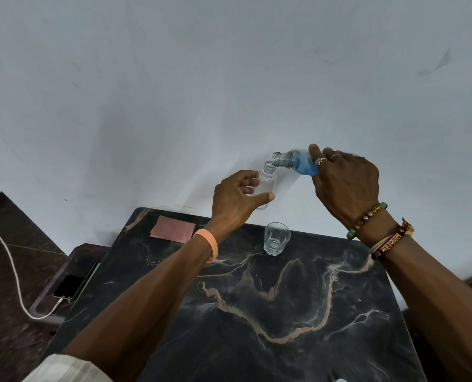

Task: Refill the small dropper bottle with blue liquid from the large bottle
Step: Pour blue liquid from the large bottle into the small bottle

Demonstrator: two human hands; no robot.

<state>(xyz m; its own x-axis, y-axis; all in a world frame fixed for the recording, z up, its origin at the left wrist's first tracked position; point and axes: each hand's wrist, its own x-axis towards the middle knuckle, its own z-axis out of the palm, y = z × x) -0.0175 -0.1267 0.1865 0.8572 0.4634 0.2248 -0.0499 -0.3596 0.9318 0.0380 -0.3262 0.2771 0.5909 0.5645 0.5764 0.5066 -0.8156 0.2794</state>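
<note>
The left hand [236, 194] is gripping the still-empty uncapped small dropper bottle [266, 186] while the right hand [345, 183] is clasping the tilted large bottle [295, 163], its blue liquid not yet reaching the mouth.

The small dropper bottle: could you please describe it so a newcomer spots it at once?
Above the far edge of the black marble table, the left hand holds the small dropper bottle against the wall. Unlike the tilted large bottle of blue liquid beside it, it is clear, uncapped and looks empty.
</note>
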